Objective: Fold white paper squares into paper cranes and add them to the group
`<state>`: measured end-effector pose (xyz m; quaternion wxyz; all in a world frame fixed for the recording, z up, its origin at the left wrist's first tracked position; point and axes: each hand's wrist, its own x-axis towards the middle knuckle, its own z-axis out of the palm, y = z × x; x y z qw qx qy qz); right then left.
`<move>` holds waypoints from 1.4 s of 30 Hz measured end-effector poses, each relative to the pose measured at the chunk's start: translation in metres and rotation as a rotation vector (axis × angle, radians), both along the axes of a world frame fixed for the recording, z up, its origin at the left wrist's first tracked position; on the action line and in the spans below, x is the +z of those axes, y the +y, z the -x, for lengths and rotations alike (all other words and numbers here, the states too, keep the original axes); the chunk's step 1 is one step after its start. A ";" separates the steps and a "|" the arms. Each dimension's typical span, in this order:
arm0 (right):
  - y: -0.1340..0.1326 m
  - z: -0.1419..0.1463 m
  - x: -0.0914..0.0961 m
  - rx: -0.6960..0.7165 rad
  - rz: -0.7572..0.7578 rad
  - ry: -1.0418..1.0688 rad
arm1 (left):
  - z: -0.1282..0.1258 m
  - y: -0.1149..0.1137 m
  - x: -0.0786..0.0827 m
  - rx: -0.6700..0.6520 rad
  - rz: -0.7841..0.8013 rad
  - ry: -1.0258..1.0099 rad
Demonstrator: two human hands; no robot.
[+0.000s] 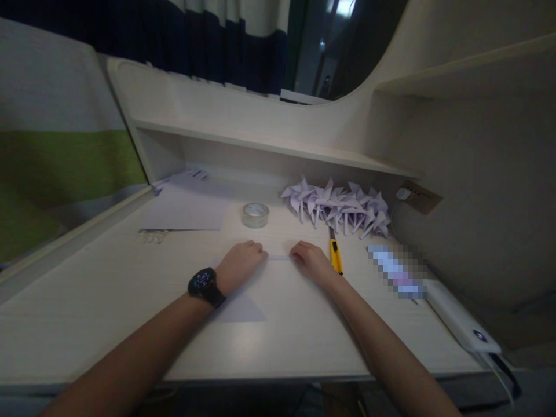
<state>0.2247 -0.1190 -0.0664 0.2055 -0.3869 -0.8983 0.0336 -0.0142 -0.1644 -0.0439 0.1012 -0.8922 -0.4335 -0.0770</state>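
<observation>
Between my two hands stretches a thin white paper stick [278,258], low over the desk. My left hand [242,265], with a black watch at its wrist, closes its fingers on the stick's left end. The other end is pinched by my right hand [313,262], its fingers curled. A sheet of white paper [243,311] lies flat on the desk, partly hidden under my left wrist. Beyond my left hand sits a roll of clear tape [255,216]. Just right of my right hand lies a yellow utility knife [335,255].
Several white paper pinwheels [336,205] are heaped at the back right. A stack of white paper [186,202] lies at the back left. On the right are a blurred-out phone-like object [396,272] and a white box-shaped device [458,315] with a cable. A shelf [278,145] overhangs the desk's rear.
</observation>
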 end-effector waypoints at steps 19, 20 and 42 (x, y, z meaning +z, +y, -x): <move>0.008 0.000 -0.008 -0.053 0.002 0.030 | 0.002 0.005 -0.003 0.031 -0.033 0.022; 0.007 0.001 -0.007 -0.058 -0.011 0.016 | 0.002 0.006 -0.004 0.024 -0.038 0.014; -0.004 0.010 -0.001 -0.165 0.004 -0.217 | 0.005 0.014 -0.019 0.017 -0.075 -0.076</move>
